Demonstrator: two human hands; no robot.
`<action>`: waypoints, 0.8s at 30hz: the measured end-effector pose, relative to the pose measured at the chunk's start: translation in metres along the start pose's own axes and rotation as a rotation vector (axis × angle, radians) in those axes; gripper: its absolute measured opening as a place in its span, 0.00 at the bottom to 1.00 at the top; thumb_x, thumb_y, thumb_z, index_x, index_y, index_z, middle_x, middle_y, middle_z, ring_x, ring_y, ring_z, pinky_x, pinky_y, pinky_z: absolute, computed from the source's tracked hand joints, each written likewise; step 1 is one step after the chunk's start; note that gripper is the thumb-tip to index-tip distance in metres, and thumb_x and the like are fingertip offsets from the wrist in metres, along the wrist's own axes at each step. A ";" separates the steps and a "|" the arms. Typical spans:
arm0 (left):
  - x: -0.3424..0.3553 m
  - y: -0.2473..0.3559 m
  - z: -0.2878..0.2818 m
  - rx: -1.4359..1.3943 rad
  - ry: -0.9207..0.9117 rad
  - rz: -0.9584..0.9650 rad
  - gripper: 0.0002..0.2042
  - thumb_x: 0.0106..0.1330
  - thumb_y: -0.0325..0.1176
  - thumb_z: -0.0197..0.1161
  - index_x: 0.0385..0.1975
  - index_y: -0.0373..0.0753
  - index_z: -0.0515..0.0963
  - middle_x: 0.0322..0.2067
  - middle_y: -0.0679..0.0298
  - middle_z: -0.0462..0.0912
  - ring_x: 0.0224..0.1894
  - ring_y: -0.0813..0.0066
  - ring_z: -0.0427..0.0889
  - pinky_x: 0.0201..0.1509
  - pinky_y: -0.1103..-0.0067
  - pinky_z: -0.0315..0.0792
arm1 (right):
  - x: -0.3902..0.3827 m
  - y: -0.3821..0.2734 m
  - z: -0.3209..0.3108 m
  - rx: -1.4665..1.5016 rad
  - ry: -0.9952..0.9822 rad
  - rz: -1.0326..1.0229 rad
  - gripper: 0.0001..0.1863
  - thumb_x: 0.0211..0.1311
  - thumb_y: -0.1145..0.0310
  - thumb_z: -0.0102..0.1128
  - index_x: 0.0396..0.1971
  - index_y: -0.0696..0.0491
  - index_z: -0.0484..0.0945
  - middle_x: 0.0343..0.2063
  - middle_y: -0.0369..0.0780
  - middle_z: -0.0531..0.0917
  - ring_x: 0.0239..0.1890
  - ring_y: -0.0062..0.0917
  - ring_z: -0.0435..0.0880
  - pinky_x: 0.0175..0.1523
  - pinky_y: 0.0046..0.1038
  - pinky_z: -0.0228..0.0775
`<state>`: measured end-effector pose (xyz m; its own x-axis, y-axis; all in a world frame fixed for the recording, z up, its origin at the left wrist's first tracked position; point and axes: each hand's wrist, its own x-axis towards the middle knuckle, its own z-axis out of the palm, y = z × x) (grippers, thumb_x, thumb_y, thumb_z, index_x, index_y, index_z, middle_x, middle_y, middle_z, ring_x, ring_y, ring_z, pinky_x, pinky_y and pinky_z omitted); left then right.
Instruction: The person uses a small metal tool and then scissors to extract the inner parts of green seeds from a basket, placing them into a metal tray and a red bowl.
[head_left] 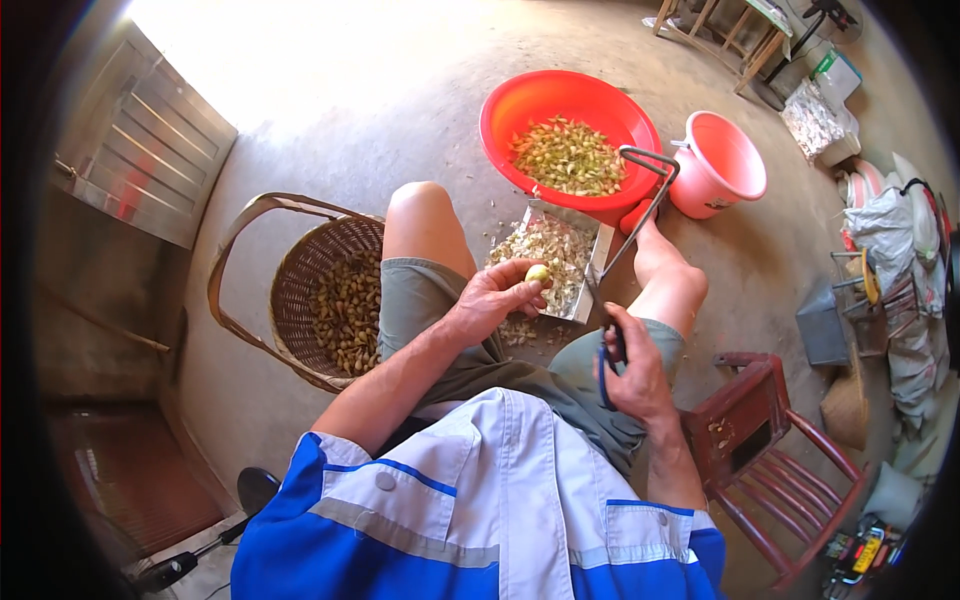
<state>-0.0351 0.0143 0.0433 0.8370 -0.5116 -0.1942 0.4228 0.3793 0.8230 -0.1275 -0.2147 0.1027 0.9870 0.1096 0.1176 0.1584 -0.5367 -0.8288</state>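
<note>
Between the fingertips of my left hand is a small, roundish yellow-green bulb; its exact kind I cannot tell. My right hand is closed round the dark blue handles of a pair of scissors, whose blades point up toward the left hand, a little apart from the bulb. Under both hands, on the floor between my legs, lies a metal dustpan full of pale peelings and trimmings. A wicker basket of brown, unpeeled bulbs stands by my left leg.
Beyond the dustpan sits a red basin with many yellow-green trimmed bulbs. A pink bucket stands beside it. The dustpan's bent metal handle rises near my right leg. A dark red wooden chair is at the right.
</note>
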 end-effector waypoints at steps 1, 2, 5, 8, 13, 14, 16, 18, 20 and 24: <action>0.000 0.001 0.000 0.021 0.005 0.009 0.16 0.67 0.30 0.58 0.53 0.36 0.71 0.41 0.64 0.79 0.37 0.78 0.80 0.41 0.82 0.76 | 0.005 -0.003 0.006 0.002 -0.009 -0.033 0.29 0.49 0.79 0.60 0.55 0.56 0.66 0.32 0.40 0.72 0.28 0.22 0.72 0.36 0.23 0.70; 0.000 0.001 -0.001 0.016 0.005 0.010 0.16 0.67 0.30 0.58 0.53 0.36 0.71 0.41 0.64 0.79 0.37 0.78 0.80 0.41 0.82 0.76 | 0.010 -0.006 0.010 0.004 -0.016 -0.065 0.29 0.49 0.78 0.60 0.55 0.56 0.66 0.31 0.41 0.72 0.26 0.24 0.72 0.33 0.24 0.70; -0.002 -0.001 -0.003 -0.047 -0.010 0.038 0.16 0.65 0.28 0.60 0.52 0.36 0.71 0.37 0.63 0.80 0.37 0.76 0.81 0.40 0.81 0.76 | 0.016 -0.008 0.020 -0.024 -0.050 -0.045 0.29 0.49 0.76 0.62 0.55 0.56 0.66 0.31 0.42 0.72 0.25 0.25 0.73 0.31 0.26 0.70; -0.003 -0.001 0.000 -0.045 0.015 0.051 0.15 0.66 0.28 0.59 0.52 0.36 0.72 0.36 0.64 0.80 0.37 0.77 0.80 0.40 0.81 0.76 | 0.016 -0.006 0.023 -0.042 -0.061 -0.032 0.29 0.49 0.76 0.62 0.55 0.57 0.67 0.30 0.42 0.72 0.24 0.25 0.74 0.30 0.26 0.70; -0.002 -0.002 -0.001 -0.003 -0.031 0.042 0.16 0.67 0.29 0.58 0.53 0.36 0.71 0.37 0.64 0.80 0.38 0.79 0.80 0.41 0.82 0.75 | 0.013 -0.005 0.024 -0.029 -0.072 -0.004 0.26 0.50 0.79 0.60 0.53 0.56 0.69 0.29 0.40 0.73 0.24 0.22 0.72 0.31 0.23 0.68; -0.002 -0.002 0.000 0.001 -0.042 0.039 0.16 0.67 0.29 0.58 0.54 0.36 0.71 0.37 0.64 0.80 0.38 0.79 0.80 0.41 0.82 0.75 | 0.013 -0.005 0.024 -0.029 -0.071 -0.003 0.26 0.50 0.79 0.60 0.53 0.56 0.69 0.29 0.40 0.73 0.24 0.22 0.72 0.31 0.23 0.68; -0.001 -0.004 -0.001 0.008 -0.043 0.040 0.17 0.67 0.29 0.58 0.54 0.35 0.71 0.37 0.64 0.81 0.38 0.79 0.80 0.41 0.82 0.75 | 0.013 -0.006 0.025 -0.022 -0.070 0.002 0.26 0.50 0.79 0.60 0.53 0.57 0.69 0.29 0.40 0.74 0.25 0.22 0.73 0.31 0.23 0.68; -0.001 -0.005 0.000 0.016 -0.044 0.040 0.17 0.67 0.30 0.58 0.54 0.35 0.71 0.36 0.64 0.81 0.38 0.79 0.80 0.41 0.82 0.75 | 0.013 -0.005 0.026 -0.032 -0.072 0.005 0.26 0.50 0.79 0.60 0.52 0.57 0.70 0.29 0.40 0.74 0.25 0.23 0.73 0.31 0.23 0.68; -0.001 -0.004 0.000 0.037 -0.024 0.057 0.17 0.67 0.30 0.58 0.54 0.33 0.71 0.35 0.63 0.81 0.38 0.78 0.80 0.42 0.82 0.75 | 0.013 -0.004 0.025 -0.041 -0.073 0.010 0.25 0.50 0.79 0.60 0.52 0.57 0.70 0.28 0.40 0.74 0.25 0.23 0.73 0.31 0.23 0.68; -0.001 -0.002 -0.001 0.066 -0.027 0.062 0.17 0.67 0.30 0.58 0.53 0.33 0.72 0.34 0.63 0.81 0.37 0.78 0.80 0.42 0.81 0.75 | 0.015 -0.001 0.025 -0.040 -0.080 -0.012 0.26 0.50 0.77 0.61 0.52 0.60 0.70 0.27 0.43 0.74 0.24 0.26 0.74 0.31 0.26 0.69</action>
<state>-0.0368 0.0149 0.0411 0.8508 -0.5097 -0.1279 0.3458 0.3595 0.8667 -0.1138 -0.1917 0.0914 0.9800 0.1816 0.0820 0.1726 -0.5682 -0.8046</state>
